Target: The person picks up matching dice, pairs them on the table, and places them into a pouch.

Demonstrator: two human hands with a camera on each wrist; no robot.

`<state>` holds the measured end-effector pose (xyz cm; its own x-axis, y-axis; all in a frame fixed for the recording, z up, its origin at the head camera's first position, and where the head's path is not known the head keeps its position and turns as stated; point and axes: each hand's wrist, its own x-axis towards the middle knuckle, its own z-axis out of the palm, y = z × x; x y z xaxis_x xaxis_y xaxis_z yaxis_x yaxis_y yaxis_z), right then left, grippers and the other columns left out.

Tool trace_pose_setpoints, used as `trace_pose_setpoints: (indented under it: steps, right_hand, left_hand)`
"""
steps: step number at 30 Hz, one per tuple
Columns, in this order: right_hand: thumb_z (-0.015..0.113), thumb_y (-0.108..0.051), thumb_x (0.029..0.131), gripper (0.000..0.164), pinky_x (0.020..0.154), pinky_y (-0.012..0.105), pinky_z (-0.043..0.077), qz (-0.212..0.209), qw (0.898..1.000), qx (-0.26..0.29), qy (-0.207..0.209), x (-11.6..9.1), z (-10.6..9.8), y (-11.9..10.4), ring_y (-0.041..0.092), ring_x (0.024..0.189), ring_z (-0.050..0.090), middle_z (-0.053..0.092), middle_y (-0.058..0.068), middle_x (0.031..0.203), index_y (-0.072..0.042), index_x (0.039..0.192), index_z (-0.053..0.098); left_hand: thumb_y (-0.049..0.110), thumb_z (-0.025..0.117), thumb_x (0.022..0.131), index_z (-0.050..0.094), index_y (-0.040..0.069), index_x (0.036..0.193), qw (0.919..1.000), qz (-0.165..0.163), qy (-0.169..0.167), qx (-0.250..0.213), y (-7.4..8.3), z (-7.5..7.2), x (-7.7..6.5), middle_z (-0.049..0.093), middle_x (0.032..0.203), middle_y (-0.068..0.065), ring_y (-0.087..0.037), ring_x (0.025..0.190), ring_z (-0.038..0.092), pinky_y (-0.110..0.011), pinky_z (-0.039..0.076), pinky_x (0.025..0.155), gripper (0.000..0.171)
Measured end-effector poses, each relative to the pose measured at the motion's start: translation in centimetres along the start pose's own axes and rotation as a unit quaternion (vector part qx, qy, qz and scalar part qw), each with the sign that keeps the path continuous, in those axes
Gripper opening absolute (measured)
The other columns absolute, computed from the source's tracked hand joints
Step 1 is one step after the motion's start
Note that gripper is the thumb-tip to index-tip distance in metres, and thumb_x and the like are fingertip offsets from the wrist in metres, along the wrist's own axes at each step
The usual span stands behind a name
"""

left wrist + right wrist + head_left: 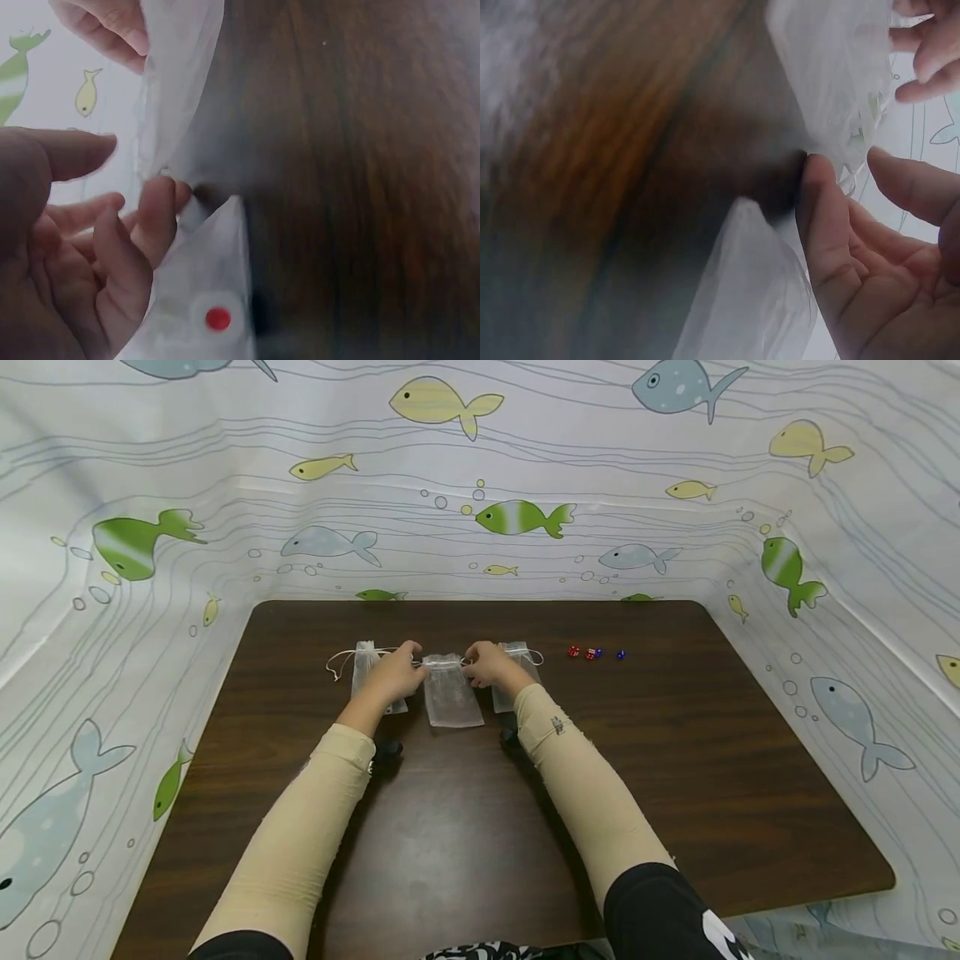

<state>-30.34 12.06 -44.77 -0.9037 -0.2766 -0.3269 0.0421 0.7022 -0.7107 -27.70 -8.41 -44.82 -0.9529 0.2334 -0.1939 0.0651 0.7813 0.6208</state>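
Note:
A sheer white drawstring pouch (453, 700) lies flat between both hands, its gathered top away from the person. My left hand (396, 675) is at its upper left corner; in the left wrist view the thumb stands apart from loosely bent fingers (156, 214). At the upper right corner is my right hand (491, 665), with thumb and index finger (821, 217) apart near a white cord loop (847, 181). Under the left hand lies a second pouch (363, 670), holding a white die with a red dot (218, 319). A third pouch (504, 699) is partly hidden by the right hand.
Several small red dice (573, 651) and blue dice (621, 654) sit right of the pouches on the dark wooden table (712, 760). A white cord (336, 670) trails left from the left pouch. A fish-printed curtain (525, 468) surrounds the table's back and sides.

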Motion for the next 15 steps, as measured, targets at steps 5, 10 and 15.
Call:
trace_pose_setpoints:
  steps: [5,10,15]
  right_hand:
    - [0.064,-0.009,0.101,0.054,0.087,0.037,0.055,-0.008,1.0,0.008,-0.01,-0.17,0.34,-0.15,0.032,0.101,0.067,0.055,0.023,0.139,0.004,0.149,0.041]
    - [0.064,-0.011,0.101,0.053,0.086,0.038,0.054,-0.009,1.0,0.015,-0.014,0.01,0.23,0.06,0.029,0.095,0.066,0.065,0.019,0.116,0.002,0.148,0.042]
    - [0.063,-0.013,0.102,0.052,0.089,0.041,0.054,-0.014,0.999,0.021,-0.021,0.21,-0.09,0.33,0.031,0.098,0.066,0.064,0.019,0.115,0.001,0.148,0.043]
  left_hand:
    - [0.031,0.056,0.105,0.031,0.003,0.155,0.9985,0.002,-0.033,-0.045,-0.16,0.28,0.6,0.062,0.125,-0.025,-0.037,0.107,0.065,-0.051,0.05,0.092,0.062]
    - [0.027,0.063,0.102,0.043,0.002,0.148,0.998,0.013,-0.038,-0.049,-0.38,0.44,0.92,0.058,0.125,-0.025,-0.039,0.111,0.058,-0.051,0.048,0.094,0.057]
    - [0.021,0.068,0.099,0.052,0.001,0.136,0.9952,0.035,-0.015,-0.09,-0.77,0.49,1.08,0.053,0.103,-0.014,-0.028,0.087,0.052,-0.041,0.045,0.078,0.045]
